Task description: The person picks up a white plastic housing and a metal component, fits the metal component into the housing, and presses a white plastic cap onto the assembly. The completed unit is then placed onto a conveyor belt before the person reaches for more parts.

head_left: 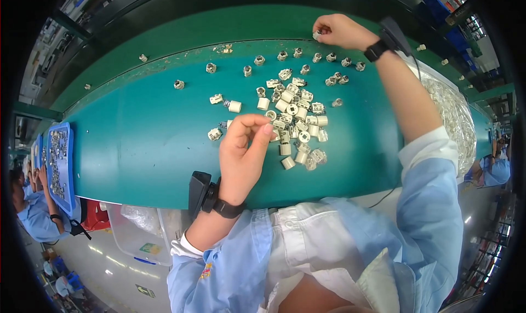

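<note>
My right hand (341, 32) reaches to the far edge of the green work surface, its fingertips pinched on a small white plastic part (316, 34). Over the near left side of a heap of white plastic parts (300, 111) hovers my left hand (242, 154), thumb and fingers drawn together. Whether anything is between them is hidden. Short white cylindrical caps (288, 162) and clear-ended pieces (316, 157) lie in the heap. Along the far side, several small white-and-dark fittings (259, 60) stand apart in a loose row.
The green mat (148, 143) covers the bench, with a raised green ledge (192, 25) behind it. A blue tray (60, 165) of small parts sits at the left end. Clear plastic bagging (452, 118) lies at the right. Co-workers (38, 209) in light blue sit at both sides.
</note>
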Demonstrator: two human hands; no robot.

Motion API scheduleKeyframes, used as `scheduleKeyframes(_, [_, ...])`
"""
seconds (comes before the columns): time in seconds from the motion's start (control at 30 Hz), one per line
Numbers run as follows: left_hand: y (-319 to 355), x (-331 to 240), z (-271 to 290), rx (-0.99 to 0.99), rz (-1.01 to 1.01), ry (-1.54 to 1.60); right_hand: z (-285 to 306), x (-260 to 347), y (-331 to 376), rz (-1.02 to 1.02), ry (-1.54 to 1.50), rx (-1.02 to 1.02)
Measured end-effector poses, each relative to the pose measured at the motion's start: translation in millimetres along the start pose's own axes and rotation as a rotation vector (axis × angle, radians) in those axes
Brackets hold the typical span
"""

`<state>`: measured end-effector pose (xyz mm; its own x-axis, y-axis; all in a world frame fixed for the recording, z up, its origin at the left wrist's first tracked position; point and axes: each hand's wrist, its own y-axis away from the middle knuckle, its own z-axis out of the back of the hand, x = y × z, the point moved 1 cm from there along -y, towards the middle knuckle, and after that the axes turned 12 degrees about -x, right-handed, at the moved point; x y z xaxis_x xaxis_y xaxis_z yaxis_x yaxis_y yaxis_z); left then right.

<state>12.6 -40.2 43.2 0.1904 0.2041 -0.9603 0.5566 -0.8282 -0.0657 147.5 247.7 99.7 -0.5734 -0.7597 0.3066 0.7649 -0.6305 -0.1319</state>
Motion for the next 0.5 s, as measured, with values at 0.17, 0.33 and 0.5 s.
scheduleKeyframes(0.17, [3.0, 2.3, -3.3, 0.044, -0.042, -0.057, -4.9, 5.6, 17.5, 0.02, -0.025, 0.013])
scheduleKeyframes(0.33, [0.9, 5.5, -3.9, 0.035, -0.065, -0.037, -5.2, -0.9, 16.0, -0.013, -0.062, 0.058])
scheduleKeyframes(0.5, [-2.1, 7.9, -0.9, 0.011, -0.053, -0.024, -4.0, 1.5, 14.6, -0.054, -0.052, 0.096])
